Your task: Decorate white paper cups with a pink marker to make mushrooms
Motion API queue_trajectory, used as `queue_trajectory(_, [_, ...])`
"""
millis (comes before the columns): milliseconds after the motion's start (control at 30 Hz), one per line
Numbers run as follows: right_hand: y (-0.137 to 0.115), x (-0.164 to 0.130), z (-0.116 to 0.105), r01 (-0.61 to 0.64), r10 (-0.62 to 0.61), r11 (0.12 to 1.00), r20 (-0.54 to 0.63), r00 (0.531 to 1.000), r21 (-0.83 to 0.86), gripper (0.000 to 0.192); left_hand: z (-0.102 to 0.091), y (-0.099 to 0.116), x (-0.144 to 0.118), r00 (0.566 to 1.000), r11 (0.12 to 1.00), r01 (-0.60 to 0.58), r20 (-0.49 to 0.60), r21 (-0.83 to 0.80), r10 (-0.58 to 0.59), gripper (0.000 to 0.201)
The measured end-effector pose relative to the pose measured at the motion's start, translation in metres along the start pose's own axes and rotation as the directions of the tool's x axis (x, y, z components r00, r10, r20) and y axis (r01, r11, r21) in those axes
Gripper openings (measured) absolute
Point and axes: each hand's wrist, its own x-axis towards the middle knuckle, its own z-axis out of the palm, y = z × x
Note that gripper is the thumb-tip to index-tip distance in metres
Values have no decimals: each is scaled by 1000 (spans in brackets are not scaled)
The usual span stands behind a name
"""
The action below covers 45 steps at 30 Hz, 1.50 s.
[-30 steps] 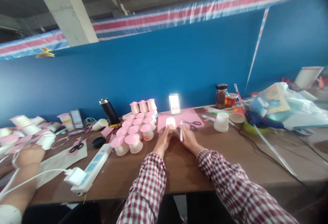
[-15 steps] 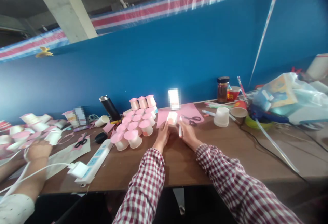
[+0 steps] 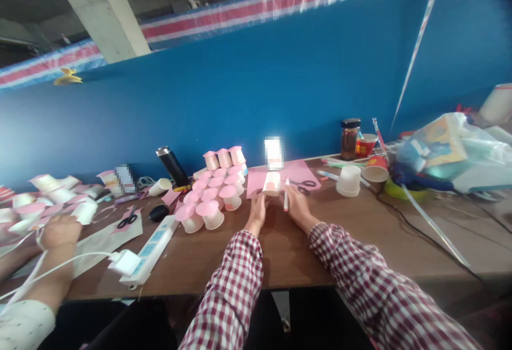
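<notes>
My left hand holds a small white paper cup against the pink paper sheet on the brown table. My right hand grips a white marker pen upright, just right of the cup. Black-handled scissors lie on the pink sheet beyond my right hand. A cluster of several upside-down cups with pink paper tops stands to the left of my left hand.
A white power strip and black flask lie left. Another person's hand works at far left among pink scraps. An upturned white cup, a jar, red cups and a plastic bag crowd the right.
My hands have stayed on the cup and the pen; the cup has tipped slightly in my left hand. The view has shifted a little.
</notes>
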Motion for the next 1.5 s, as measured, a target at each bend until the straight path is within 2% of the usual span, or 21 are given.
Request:
queue_trajectory(133, [-1,0,0,7,-7,1000,-7,1000,-17,12,-3,-5,3,997,997,-48,-50,66,51,26])
queue_trajectory(300, [-3,1,-1,16,-17,999,-23,1000,-47,12,-4,-4,5,994,989,-86,-59,119,93,24])
queue_trajectory(467, [-4,1,-3,23,-26,996,-28,999,-90,13,-3,-1,2,995,991,-77,-49,105,82,34])
queue_trajectory(567, [-6,1,-4,44,-45,991,-11,999,-126,13,-1,-2,0,997,997,-56,-44,59,58,46])
queue_trajectory(633, [-7,1,-5,62,-62,986,4,998,-153,13,1,-2,-2,998,999,-48,-46,14,48,46])
queue_trajectory(867, [-8,2,-4,134,-127,963,45,991,-234,18,6,6,-12,998,985,67,18,-159,-65,19])
queue_trajectory(1067, [-5,2,2,180,-169,942,65,984,-282,20,13,13,-27,982,907,174,-2,-383,-190,4])
queue_trajectory(1333, [-13,-1,-6,240,-218,923,106,970,-300,18,14,15,-34,962,815,198,-51,-545,-268,13])
queue_trajectory(1500, [-14,-2,-5,259,-232,910,120,965,-325,18,13,17,-35,959,809,240,5,-536,-282,13])
